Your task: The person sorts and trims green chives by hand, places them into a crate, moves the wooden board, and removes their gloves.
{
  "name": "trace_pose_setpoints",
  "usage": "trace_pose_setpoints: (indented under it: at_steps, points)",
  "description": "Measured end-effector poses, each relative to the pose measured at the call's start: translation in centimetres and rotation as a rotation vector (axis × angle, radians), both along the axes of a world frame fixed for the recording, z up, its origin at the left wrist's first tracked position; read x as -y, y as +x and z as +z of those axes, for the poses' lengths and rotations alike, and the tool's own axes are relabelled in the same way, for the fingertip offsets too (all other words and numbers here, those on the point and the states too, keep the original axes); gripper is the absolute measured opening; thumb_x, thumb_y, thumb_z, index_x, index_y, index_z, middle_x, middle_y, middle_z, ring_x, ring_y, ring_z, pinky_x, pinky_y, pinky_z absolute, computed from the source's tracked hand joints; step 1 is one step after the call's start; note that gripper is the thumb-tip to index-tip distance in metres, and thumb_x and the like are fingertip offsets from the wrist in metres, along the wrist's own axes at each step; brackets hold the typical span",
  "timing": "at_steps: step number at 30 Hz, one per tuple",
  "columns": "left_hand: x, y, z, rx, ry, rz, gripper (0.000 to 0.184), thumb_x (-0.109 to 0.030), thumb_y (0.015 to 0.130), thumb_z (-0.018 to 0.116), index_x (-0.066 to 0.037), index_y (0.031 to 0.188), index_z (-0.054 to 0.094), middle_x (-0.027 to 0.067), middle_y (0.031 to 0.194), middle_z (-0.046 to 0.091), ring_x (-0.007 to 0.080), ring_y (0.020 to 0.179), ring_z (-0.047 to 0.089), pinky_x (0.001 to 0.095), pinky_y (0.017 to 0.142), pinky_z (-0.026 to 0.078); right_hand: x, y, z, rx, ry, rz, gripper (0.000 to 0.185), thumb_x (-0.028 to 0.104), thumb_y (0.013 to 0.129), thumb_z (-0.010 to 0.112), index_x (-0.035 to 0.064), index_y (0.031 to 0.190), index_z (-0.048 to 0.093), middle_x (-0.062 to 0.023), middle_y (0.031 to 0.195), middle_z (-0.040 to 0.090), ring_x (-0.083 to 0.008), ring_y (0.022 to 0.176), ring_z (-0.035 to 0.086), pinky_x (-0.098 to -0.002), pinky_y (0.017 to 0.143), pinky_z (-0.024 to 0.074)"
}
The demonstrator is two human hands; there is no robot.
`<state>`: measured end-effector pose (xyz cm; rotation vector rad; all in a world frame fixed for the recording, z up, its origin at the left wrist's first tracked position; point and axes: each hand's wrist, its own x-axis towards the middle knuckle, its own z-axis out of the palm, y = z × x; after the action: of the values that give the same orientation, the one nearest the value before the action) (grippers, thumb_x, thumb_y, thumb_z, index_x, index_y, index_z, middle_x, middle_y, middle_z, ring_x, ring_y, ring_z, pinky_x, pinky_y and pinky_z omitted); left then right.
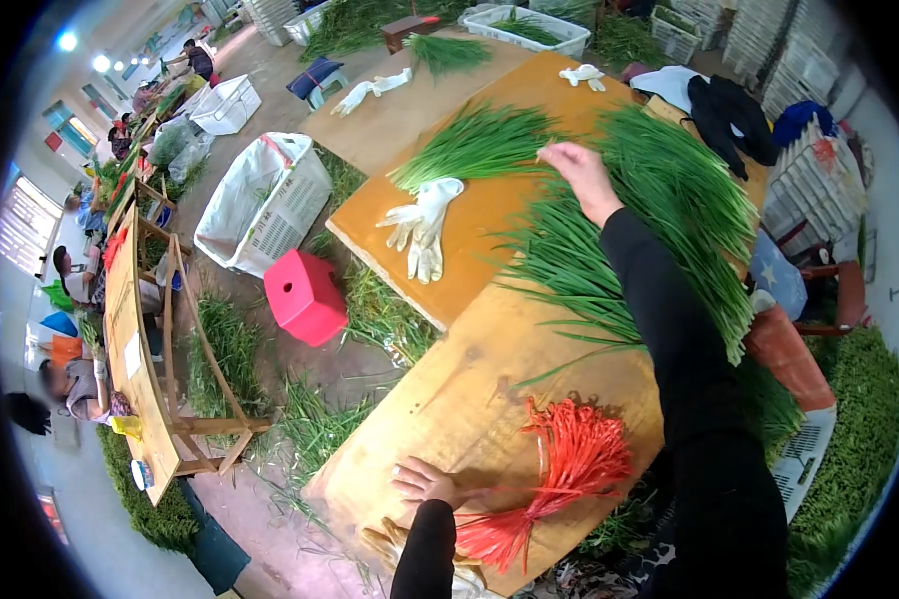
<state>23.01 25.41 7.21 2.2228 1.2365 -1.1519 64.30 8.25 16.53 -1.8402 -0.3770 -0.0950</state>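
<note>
My left hand (425,482) lies flat on the near wooden table (449,389), fingers stretched out and holding nothing. Beside it is a bundle of red plastic strips (569,464), gathered at its middle. My right hand (581,180) reaches over the far part of the table, its fingertips pinched together; what is between them, if anything, is too small to make out. Under and right of that arm spreads a big pile of green chives (659,190). A smaller fanned bunch of chives (479,145) lies just left of the right hand.
White gloves (425,225) lie on the orange board; a pale glove (385,539) sits near my left wrist. Left of the table stand a pink stool (305,297) and a lined white crate (265,205). Loose greens litter the floor. Several people work along a long table (125,329).
</note>
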Motion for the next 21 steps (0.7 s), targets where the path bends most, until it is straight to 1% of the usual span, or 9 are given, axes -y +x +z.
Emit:
trace_pose_setpoints:
  at_steps: [2, 5, 9, 10, 11, 13, 15, 18, 21]
  points:
    - [0.0, -0.3, -0.6, 0.014, 0.041, 0.012, 0.146, -0.06, 0.032, 0.075, -0.001, 0.124, -0.022, 0.029, 0.129, -0.02, 0.0446, 0.12, -0.019, 0.0589, 0.094, 0.004, 0.7, -1.1, 3.7, -0.09, 0.372, 0.098, 0.018, 0.018, 0.078, 0.059, 0.0002, 0.084, 0.059, 0.0013, 0.072, 0.057, -0.006, 0.066, 0.046, -0.0205, 0.061, 0.0357]
    - [-0.2, -0.2, -0.7, -0.003, 0.027, -0.013, 0.146, -0.061, 0.033, 0.074, -0.001, 0.124, -0.022, 0.0281, 0.13, -0.02, 0.0447, 0.12, -0.019, 0.0601, 0.094, 0.006, 3.7, -4.2, 8.4, -0.123, 0.46, 0.231, 0.018, 0.014, 0.079, 0.057, 0.0001, 0.091, 0.057, 0.0043, 0.073, 0.05, -0.0042, 0.065, 0.04, -0.018, 0.06, 0.0323]
    - [-0.3, 0.0, 0.1, -0.015, 0.013, -0.038, 0.146, -0.061, 0.032, 0.074, -0.001, 0.125, -0.021, 0.0279, 0.13, -0.02, 0.0448, 0.12, -0.019, 0.0611, 0.093, 0.007, 10.7, -12.9, 11.5, -0.13, 0.458, 0.262, 0.005, 0.003, 0.077, 0.052, 0.0001, 0.08, 0.055, -0.0023, 0.081, 0.053, -0.0104, 0.08, 0.049, -0.022, 0.072, 0.0377]
    - [-0.2, -0.1, 0.1, -0.011, 0.02, -0.038, 0.146, -0.06, 0.032, 0.074, -0.001, 0.125, -0.021, 0.028, 0.13, -0.02, 0.045, 0.12, -0.018, 0.061, 0.093, 0.007, 13.1, -15.4, 12.3, -0.139, 0.189, 0.218, 0.003, 0.003, 0.075, 0.054, 0.0024, 0.072, 0.054, -0.0036, 0.077, 0.053, -0.0117, 0.077, 0.049, -0.0235, 0.07, 0.0385]
    - [-0.2, -0.5, -0.4, 0.013, 0.045, -0.057, 0.147, -0.06, 0.031, 0.075, -0.001, 0.126, -0.02, 0.0278, 0.13, -0.019, 0.0449, 0.12, -0.017, 0.0604, 0.093, 0.008, 15.0, -17.9, 12.3, -0.102, 0.294, 0.397, 0.007, 0.003, 0.072, 0.055, 0.0028, 0.066, 0.053, -0.0041, 0.075, 0.052, -0.0125, 0.075, 0.049, -0.0246, 0.069, 0.039]
    - [0.2, -0.7, -0.3, 0.032, 0.068, -0.068, 0.147, -0.06, 0.03, 0.075, -0.001, 0.126, -0.02, 0.0276, 0.131, -0.018, 0.0445, 0.12, -0.017, 0.0601, 0.094, 0.008, 18.7, -23.6, 11.2, -0.321, 0.194, 0.314, 0.009, 0.003, 0.072, 0.055, 0.0028, 0.064, 0.053, -0.0038, 0.076, 0.053, -0.0123, 0.073, 0.05, -0.0242, 0.067, 0.0399]
    - [0.2, -0.7, -0.2, 0.052, 0.094, -0.077, 0.147, -0.06, 0.03, 0.075, -0.002, 0.126, -0.02, 0.0274, 0.131, -0.018, 0.0441, 0.121, -0.016, 0.0597, 0.094, 0.008, 21.2, -28.1, 11.2, -0.676, -0.135, 0.474, 0.006, 0.008, 0.075, 0.057, 0.0033, 0.077, 0.06, -0.0046, 0.079, 0.056, -0.0116, 0.074, 0.053, -0.0232, 0.067, 0.0426]
    - [0.2, -0.5, -0.2, 0.02, 0.097, -0.075, 0.147, -0.059, 0.029, 0.075, -0.002, 0.126, -0.019, 0.0272, 0.131, -0.017, 0.0437, 0.121, -0.016, 0.0596, 0.094, 0.009, 22.2, -32.3, 8.1, -0.759, -0.592, 0.785, 0.027, 0.025, 0.079, 0.055, 0.0003, 0.09, 0.058, -0.0086, 0.082, 0.057, -0.0165, 0.076, 0.054, -0.0263, 0.066, 0.0424]
    - [0.1, -0.4, -0.3, -0.028, 0.107, -0.126, 0.146, -0.063, 0.032, 0.072, -0.001, 0.125, -0.021, 0.0282, 0.131, -0.016, 0.0454, 0.122, -0.008, 0.0598, 0.093, 0.014, 21.5, -30.4, 4.2, -0.211, -0.802, 0.852, 0.024, 0.023, 0.078, 0.052, 0.0018, 0.087, 0.057, -0.0126, 0.08, 0.055, -0.0259, 0.074, 0.052, -0.0332, 0.065, 0.0412]
